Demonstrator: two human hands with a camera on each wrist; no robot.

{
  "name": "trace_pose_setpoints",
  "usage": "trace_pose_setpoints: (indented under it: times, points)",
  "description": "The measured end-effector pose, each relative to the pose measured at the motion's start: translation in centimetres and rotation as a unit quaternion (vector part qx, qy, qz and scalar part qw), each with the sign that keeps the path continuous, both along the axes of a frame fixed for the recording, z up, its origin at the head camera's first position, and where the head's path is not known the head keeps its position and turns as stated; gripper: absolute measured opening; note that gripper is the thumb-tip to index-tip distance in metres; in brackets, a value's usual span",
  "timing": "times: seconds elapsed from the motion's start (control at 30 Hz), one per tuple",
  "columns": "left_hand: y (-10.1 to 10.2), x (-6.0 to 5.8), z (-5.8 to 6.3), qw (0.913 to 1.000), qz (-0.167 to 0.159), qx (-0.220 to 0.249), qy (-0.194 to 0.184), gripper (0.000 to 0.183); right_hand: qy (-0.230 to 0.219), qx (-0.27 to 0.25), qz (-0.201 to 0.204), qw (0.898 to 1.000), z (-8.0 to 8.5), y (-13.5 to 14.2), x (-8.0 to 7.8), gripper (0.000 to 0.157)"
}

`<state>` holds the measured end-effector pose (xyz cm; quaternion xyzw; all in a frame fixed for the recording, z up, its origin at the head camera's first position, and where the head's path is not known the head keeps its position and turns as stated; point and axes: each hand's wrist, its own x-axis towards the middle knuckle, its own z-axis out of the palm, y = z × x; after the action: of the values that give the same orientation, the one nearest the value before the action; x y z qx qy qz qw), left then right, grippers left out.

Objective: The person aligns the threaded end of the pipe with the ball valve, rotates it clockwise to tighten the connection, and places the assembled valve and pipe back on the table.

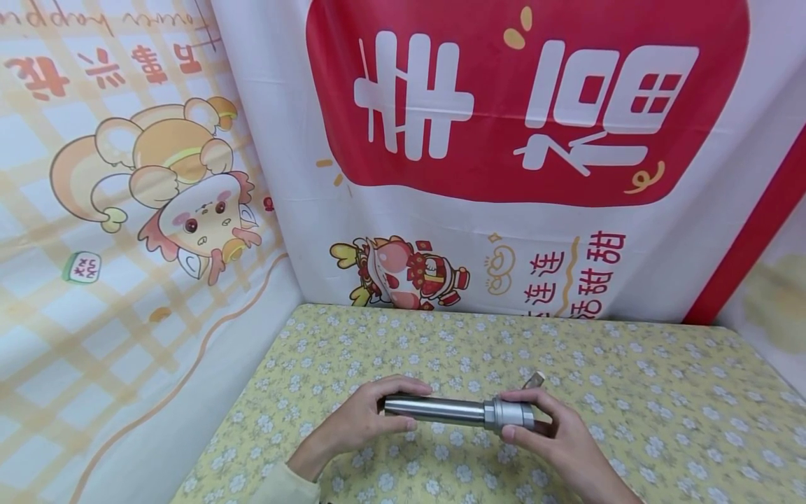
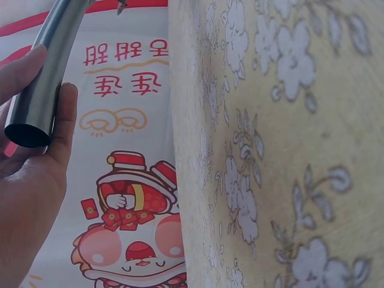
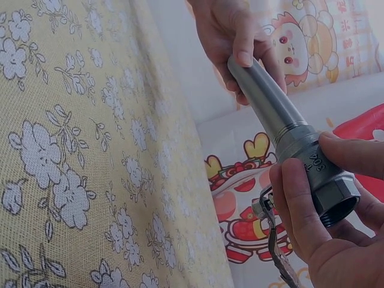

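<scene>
A shiny steel pipe (image 1: 441,410) is joined at its right end to a metal ball valve (image 1: 513,414), and both are held above the table. My left hand (image 1: 368,414) grips the pipe near its free end, thumb on one side and fingers on the other. Around the valve body curls my right hand (image 1: 560,427). In the right wrist view the valve (image 3: 312,162) shows a "304" marking and an open threaded end, with thread also visible at the pipe joint. Its lever handle (image 3: 276,246) hangs off the side. The pipe's round open end (image 2: 29,135) appears in the left wrist view.
A table with a yellow floral cloth (image 1: 352,350) lies beneath the hands. Behind it hangs a white and red printed curtain (image 1: 403,210), and a checked, cartoon-printed curtain (image 1: 126,280) hangs at the left.
</scene>
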<state>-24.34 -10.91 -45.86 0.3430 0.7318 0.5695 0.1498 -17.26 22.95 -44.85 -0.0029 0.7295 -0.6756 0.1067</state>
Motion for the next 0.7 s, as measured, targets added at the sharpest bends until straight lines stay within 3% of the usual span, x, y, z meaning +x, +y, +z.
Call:
trace_pose_setpoints:
  times: [0.17, 0.4, 0.7]
  points:
    - [0.02, 0.03, 0.02, 0.9997, 0.014, -0.020, 0.005, 0.046, 0.002, 0.001, 0.001, 1.000, -0.05, 0.04, 0.01, 0.060]
    - [-0.06, 0.06, 0.10, 0.9987, 0.016, -0.028, -0.039, 0.041, 0.003, 0.001, 0.002, 1.000, -0.11, 0.00, -0.01, 0.060]
    - [-0.08, 0.09, 0.25, 0.9986, 0.021, -0.030, -0.039, 0.040, -0.006, 0.006, 0.001, 1.000, -0.01, -0.05, 0.00, 0.060]
